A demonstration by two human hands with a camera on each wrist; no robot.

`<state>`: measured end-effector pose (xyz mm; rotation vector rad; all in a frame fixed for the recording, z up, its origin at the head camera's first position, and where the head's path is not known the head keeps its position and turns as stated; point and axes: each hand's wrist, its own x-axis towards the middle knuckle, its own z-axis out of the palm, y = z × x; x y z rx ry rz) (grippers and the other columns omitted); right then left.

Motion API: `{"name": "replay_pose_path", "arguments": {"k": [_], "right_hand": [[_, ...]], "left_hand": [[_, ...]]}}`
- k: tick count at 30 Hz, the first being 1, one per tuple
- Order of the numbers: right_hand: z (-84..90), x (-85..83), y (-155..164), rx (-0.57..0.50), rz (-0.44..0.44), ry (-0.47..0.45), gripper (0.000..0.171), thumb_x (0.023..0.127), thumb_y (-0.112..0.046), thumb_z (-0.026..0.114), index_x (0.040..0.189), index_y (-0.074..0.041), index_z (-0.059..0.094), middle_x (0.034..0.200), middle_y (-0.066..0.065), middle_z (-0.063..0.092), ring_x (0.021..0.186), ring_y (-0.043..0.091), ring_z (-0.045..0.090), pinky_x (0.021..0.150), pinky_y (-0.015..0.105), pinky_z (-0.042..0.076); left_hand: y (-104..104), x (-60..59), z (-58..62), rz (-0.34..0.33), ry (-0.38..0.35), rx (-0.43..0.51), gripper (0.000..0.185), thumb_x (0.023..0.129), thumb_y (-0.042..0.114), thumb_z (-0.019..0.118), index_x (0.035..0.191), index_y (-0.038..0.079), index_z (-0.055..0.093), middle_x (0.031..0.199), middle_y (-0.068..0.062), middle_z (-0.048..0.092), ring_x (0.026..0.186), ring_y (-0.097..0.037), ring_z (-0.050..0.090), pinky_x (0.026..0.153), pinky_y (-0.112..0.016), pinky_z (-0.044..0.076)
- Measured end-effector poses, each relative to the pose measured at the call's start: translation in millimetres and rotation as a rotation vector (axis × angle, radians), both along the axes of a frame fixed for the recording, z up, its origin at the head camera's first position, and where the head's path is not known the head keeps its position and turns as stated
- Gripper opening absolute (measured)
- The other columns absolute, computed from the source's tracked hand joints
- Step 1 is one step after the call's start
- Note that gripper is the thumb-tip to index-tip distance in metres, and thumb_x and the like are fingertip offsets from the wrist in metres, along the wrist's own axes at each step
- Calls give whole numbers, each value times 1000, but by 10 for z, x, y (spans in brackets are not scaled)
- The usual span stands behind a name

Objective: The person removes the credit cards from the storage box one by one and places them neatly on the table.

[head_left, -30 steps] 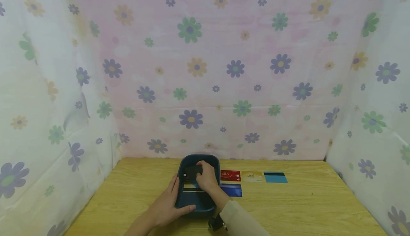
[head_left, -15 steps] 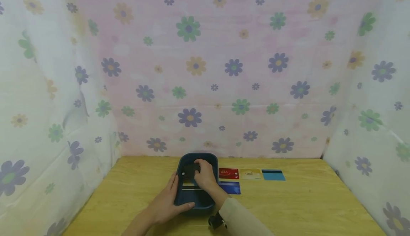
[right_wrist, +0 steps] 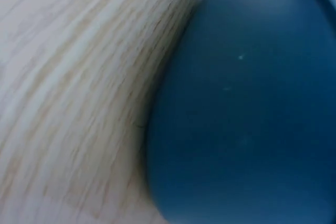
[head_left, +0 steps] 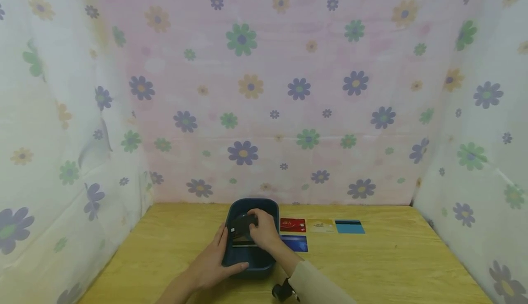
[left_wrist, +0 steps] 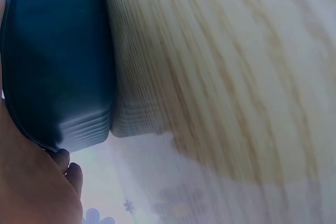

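Note:
A dark blue plastic box (head_left: 252,271) with rounded corners stands on the table. My right hand (head_left: 265,230) reaches into it and pinches a black card (head_left: 242,226) with a small pale chip by its right end. Below that card, another card with a dark stripe (head_left: 244,244) lies inside the box, partly covered. My left hand (head_left: 210,260) holds the box at its near left corner, fingers along the left side and thumb over the near rim. The left wrist view shows its fingertips (left_wrist: 73,174) at the box wall; the right wrist view shows mostly the box's outside (right_wrist: 236,103).
To the right of the box lie a red card (head_left: 293,225), a cream-gold card (head_left: 321,225) and a light blue card (head_left: 350,227) in a row. A dark blue card (head_left: 295,243) lies below the red one. Flowered cloth (head_left: 264,88) encloses the wooden table (head_left: 371,267).
The black card has tilted and shifted slightly toward me in my right hand, covering more of the striped card. My left hand stays on the box.

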<state>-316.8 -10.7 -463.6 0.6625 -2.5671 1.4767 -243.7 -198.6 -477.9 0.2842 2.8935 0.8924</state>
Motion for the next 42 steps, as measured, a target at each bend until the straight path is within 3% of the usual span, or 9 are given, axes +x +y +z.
{"name": "replay_pose_path", "arguments": {"k": [6, 12, 16, 20, 24, 32, 38, 42], "right_hand": [[85, 61, 137, -29, 21, -20, 36, 95, 7, 59, 130, 1, 64, 117, 14, 64, 89, 19, 57, 72, 35, 51], [129, 135, 309, -41, 14, -37, 35, 95, 7, 61, 129, -4, 65, 122, 14, 63, 102, 27, 61, 83, 44, 55], [165, 190, 401, -63, 15, -62, 35, 96, 8, 60, 129, -5, 64, 122, 17, 61, 101, 28, 63, 76, 36, 59], [188, 215, 502, -97, 25, -78, 36, 96, 10, 59, 130, -3, 63, 119, 19, 61, 90, 25, 66, 67, 28, 59], [186, 218, 623, -128, 35, -68, 36, 95, 12, 58, 129, 0, 64, 111, 21, 64, 81, 25, 67, 64, 27, 59], [110, 196, 878, -155, 25, -77, 37, 95, 14, 55, 131, 6, 60, 111, 23, 67, 94, 32, 71, 71, 43, 62], [66, 187, 1033, -159, 15, -83, 38, 95, 15, 56, 132, 6, 60, 117, 24, 68, 103, 35, 70, 75, 38, 61], [60, 167, 1104, -147, -17, -84, 38, 95, 13, 59, 132, 3, 61, 112, 20, 70, 100, 32, 71, 75, 33, 59]], "left_hand": [[-9, -8, -23, 0, 5, 12, 124, 84, 75, 66, 163, -1, 9, 170, -22, 0, 148, -51, 27, 111, -66, 35], [-19, -20, -33, 5, 24, 11, 124, 84, 75, 66, 163, -2, 10, 170, -23, 1, 148, -51, 26, 112, -66, 34], [-20, -16, -24, 7, 29, 2, 126, 82, 77, 66, 163, -1, 9, 170, -22, 1, 148, -50, 27, 112, -66, 34], [-12, -17, -17, 12, 26, -3, 127, 81, 78, 66, 163, -1, 9, 170, -22, 2, 148, -50, 28, 112, -66, 35], [-15, -17, -16, 12, 32, -8, 127, 81, 78, 67, 164, 0, 9, 170, -22, 3, 148, -50, 29, 111, -66, 36], [-19, -42, -49, 18, 35, -18, 129, 79, 80, 67, 164, 2, 9, 171, -21, 5, 148, -48, 30, 112, -65, 36], [-17, -43, -56, 27, 18, -15, 129, 79, 80, 67, 164, 2, 9, 171, -20, 5, 148, -48, 30, 112, -65, 35], [-13, -43, -39, 30, 17, -12, 129, 79, 80, 67, 164, 2, 9, 171, -20, 4, 148, -48, 30, 112, -65, 35]]}}
